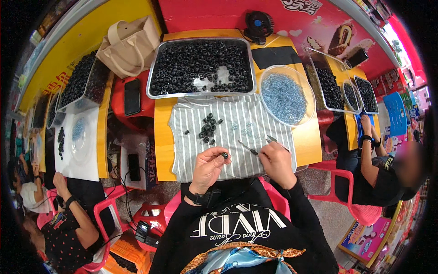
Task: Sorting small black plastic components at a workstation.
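Left hand (210, 165): grip pinching a black ring (224, 155) over striped cloth (191, 153); best kept steady, fingertips clear of its opening. Right hand (277, 160): grip closed round a slim dark tool (247, 147); light control advisable. Beyond, rectangular tray (200, 95) holds loose black rings (196, 64); rightward, round tub (311, 102) holds small bluish pieces (283, 96).

Bold white capitals (242, 223) and smaller white script (239, 237) cross the person's black top (303, 237); stylised characters (302, 5) stand on the red wall (205, 18), further characters (60, 83) on the yellow wall (77, 41)
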Demonstrator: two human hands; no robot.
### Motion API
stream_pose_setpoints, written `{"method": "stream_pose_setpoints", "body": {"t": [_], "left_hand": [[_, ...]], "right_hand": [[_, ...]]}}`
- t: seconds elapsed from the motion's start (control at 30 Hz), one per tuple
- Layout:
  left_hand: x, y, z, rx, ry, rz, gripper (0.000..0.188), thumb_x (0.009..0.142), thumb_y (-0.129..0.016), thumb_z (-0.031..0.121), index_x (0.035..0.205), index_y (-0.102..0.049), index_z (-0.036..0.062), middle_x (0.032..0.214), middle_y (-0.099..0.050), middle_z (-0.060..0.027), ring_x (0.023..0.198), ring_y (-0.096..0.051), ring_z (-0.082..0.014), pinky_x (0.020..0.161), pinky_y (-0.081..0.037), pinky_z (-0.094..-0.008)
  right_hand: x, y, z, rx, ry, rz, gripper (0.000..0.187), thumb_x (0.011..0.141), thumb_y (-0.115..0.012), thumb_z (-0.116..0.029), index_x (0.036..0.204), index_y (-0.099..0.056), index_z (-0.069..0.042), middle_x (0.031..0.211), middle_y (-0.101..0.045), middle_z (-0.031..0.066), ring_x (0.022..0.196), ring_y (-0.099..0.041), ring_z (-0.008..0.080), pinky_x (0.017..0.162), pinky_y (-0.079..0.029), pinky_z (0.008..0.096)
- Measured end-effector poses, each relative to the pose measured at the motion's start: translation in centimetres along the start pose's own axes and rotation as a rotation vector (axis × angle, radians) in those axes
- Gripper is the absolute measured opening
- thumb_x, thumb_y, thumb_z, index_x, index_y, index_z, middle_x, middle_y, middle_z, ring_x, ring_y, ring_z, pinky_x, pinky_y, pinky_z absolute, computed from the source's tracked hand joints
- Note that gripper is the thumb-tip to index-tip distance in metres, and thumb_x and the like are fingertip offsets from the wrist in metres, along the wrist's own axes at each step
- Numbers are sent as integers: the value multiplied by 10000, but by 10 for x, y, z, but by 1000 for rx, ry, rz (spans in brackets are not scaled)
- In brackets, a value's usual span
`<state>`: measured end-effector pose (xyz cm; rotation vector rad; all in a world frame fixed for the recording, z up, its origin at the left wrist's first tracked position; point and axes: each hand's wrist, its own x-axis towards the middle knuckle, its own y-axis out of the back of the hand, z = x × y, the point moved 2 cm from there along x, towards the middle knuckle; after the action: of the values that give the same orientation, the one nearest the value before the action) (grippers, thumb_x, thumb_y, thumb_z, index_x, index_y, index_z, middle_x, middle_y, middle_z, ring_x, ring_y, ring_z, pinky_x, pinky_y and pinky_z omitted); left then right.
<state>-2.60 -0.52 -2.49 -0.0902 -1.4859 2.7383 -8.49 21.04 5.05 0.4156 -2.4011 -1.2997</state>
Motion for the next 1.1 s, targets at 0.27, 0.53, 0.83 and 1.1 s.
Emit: {"method": "stream_pose_setpoints", "body": {"t": [0.27,0.53,0.83,1.1], "left_hand": [[-1,-6,1,47,-1,38,209,899,-649,46,1092,-648,-36,1001,-655,-120,879,-630,-197,808,-504,-306],[-1,-3,0,39,5,15,227,897,-646,28,1115,-646,-32,999,-685,-117,902,-654,-194,832,-519,-323],[-1,-4,0,47,-5,19,210,899,-639,22,1100,-650,-35,998,-678,-112,902,-653,-192,833,-523,-324],[-1,-7,3,15,26,26,220,903,-623,4,1117,-639,-43,1009,-679,-121,915,-656,-194,847,-529,-332]], "right_hand": [[2,-10,-5,-91,87,-104,124,759,-668,-100,755,-567,-27,747,-546,156,753,-585,364,632,-452,471],[25,9,15,-85,-13,-24,91,797,-600,-82,759,-545,-20,790,-587,179,742,-604,392,632,-469,492],[26,6,23,292,-117,70,51,808,-638,-33,854,-649,-14,836,-618,176,790,-619,372,653,-482,420],[2,-4,-18,429,-6,-93,49,801,-666,-25,845,-644,-25,762,-583,122,692,-605,299,597,-461,361]]}}
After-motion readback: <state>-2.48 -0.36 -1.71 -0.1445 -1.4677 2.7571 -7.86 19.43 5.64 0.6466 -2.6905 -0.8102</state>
